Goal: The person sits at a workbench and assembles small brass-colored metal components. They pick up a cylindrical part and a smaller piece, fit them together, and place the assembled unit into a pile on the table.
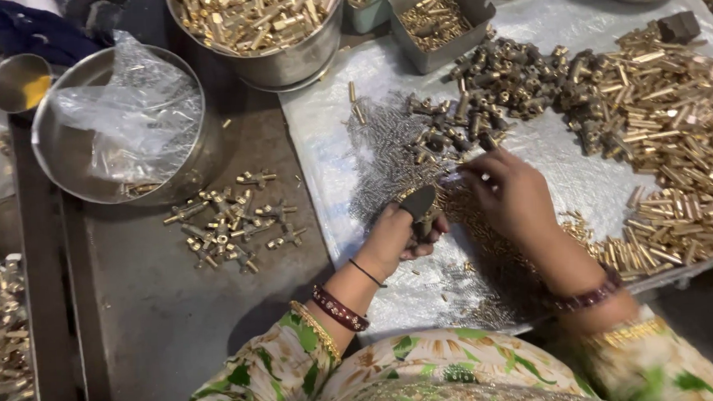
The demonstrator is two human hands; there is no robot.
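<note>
My left hand (398,237) is closed around a small brass part, with a dark cap on the thumb (417,202). My right hand (512,194) reaches over the white sheet (330,137), its fingertips pinching something small beside the left thumb; what it pinches is too small to make out. Under the hands lie thin silver screws (382,155) and small brass pieces. Dark fittings (496,82) are heaped just beyond the right hand.
A big pile of brass rods (674,130) fills the right side. Assembled brass fittings (229,222) lie on the dark tabletop at left. A steel bowl with a plastic bag (121,122), a pot of brass parts (261,24) and a grey bin (437,20) stand behind.
</note>
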